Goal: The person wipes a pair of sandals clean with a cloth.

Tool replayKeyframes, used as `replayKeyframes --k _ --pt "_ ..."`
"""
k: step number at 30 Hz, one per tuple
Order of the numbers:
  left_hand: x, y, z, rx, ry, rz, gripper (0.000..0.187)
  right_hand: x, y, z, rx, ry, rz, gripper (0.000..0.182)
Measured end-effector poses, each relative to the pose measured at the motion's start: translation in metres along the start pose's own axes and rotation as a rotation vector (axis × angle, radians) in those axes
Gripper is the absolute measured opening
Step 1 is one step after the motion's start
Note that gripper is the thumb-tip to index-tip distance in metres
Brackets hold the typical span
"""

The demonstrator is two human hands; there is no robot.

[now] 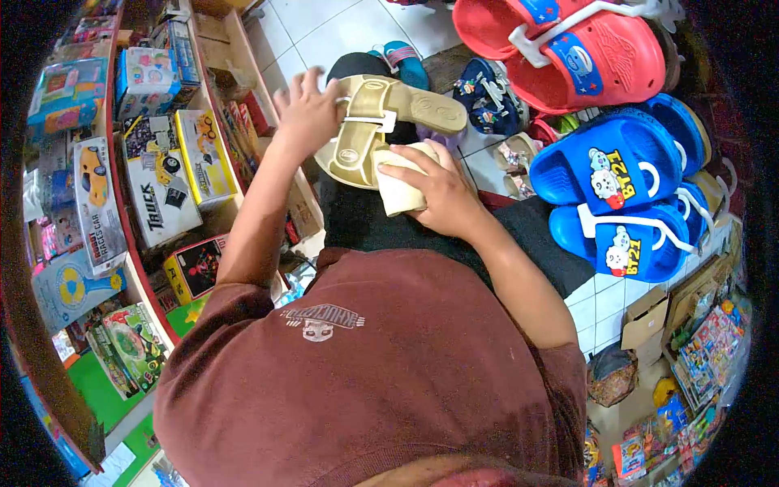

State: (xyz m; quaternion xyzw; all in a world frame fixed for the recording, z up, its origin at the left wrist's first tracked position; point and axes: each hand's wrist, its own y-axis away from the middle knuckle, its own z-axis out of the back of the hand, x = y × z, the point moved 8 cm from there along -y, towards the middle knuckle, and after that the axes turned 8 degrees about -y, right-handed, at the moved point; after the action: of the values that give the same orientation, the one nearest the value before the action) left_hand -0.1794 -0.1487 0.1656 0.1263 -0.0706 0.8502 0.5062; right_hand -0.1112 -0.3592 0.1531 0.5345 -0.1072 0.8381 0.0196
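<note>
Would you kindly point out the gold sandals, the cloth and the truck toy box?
gold sandals [375, 122]: head view, on the strap of the upper sandal.
cloth [399, 193]: head view, on its folded middle under the right hand.
truck toy box [162, 207]: head view, on its white front.

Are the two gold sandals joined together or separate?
Joined: a white plastic tie links the two gold sandals, which the left hand and right hand hold.
</note>
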Motion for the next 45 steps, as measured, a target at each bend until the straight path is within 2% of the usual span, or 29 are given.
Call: replayKeyframes --k 1,2,4,5,8,9,12,13,16,20,25,29,33,34,37,39,42,45 --pt "-0.006 -0.006 0.010 -0.092 0.017 -0.098 0.043 0.001 0.000 0.000 0.014 0.055 -0.008 0.073" --pt "-0.015 -0.012 0.016 -0.106 0.305 -0.193 0.041 0.003 0.001 -0.001 0.025 0.106 -0.020 0.074" --pt "-0.020 -0.019 -0.009 0.164 0.690 -0.326 0.039 0.004 0.006 -0.003 0.053 0.130 -0.042 0.078" --pt "-0.013 -0.026 -0.022 0.064 0.776 -0.368 0.038 0.004 0.010 -0.004 0.058 0.128 -0.053 0.078" --pt "-0.009 -0.029 -0.036 0.194 0.831 -0.254 0.035 0.007 0.010 -0.001 0.048 0.207 -0.103 0.078" --pt "-0.013 -0.025 -0.026 0.242 0.955 -0.064 0.040 0.008 0.011 0.001 0.045 0.246 -0.124 0.078" --pt "-0.031 -0.015 -0.024 0.088 0.904 -0.098 0.046 0.009 0.014 0.006 0.022 0.304 -0.152 0.076" --pt "-0.035 -0.007 -0.023 0.104 0.684 -0.074 0.051 0.007 0.016 0.008 0.016 0.341 -0.149 0.075" --pt "-0.032 0.002 -0.017 -0.045 0.663 -0.042 0.050 0.000 0.018 0.011 -0.014 0.324 -0.218 0.074" --pt "-0.028 0.004 -0.021 -0.079 0.687 -0.034 0.050 0.007 0.002 0.003 -0.121 0.277 -0.213 0.069" --pt "-0.020 0.010 -0.023 -0.119 0.645 -0.014 0.048 0.024 0.000 -0.008 0.038 0.387 -0.080 0.065" --pt "-0.017 0.011 -0.027 -0.160 0.745 0.008 0.046 0.000 0.018 0.013 0.013 0.306 -0.245 0.064" --pt "-0.024 0.005 -0.021 -0.187 0.678 0.000 0.044 0.029 -0.007 0.005 -0.034 0.513 -0.171 0.065" --pt "-0.026 0.004 -0.020 -0.162 0.711 0.001 0.044 0.036 -0.015 -0.003 -0.018 0.458 -0.097 0.065" --pt "-0.024 0.006 -0.013 -0.085 0.799 0.021 0.043 0.038 -0.013 -0.019 0.005 0.376 -0.051 0.065" --pt "-0.022 0.008 -0.009 -0.152 0.748 -0.007 0.042 0.030 -0.001 -0.010 0.067 0.343 -0.034 0.064" --pt "-0.022 0.010 -0.011 -0.249 0.730 -0.007 0.040 0.016 0.012 0.012 0.096 0.384 -0.147 0.062" --pt "-0.026 0.008 -0.013 -0.225 0.744 0.039 0.040 0.009 0.007 0.007 -0.042 0.408 -0.185 0.060"
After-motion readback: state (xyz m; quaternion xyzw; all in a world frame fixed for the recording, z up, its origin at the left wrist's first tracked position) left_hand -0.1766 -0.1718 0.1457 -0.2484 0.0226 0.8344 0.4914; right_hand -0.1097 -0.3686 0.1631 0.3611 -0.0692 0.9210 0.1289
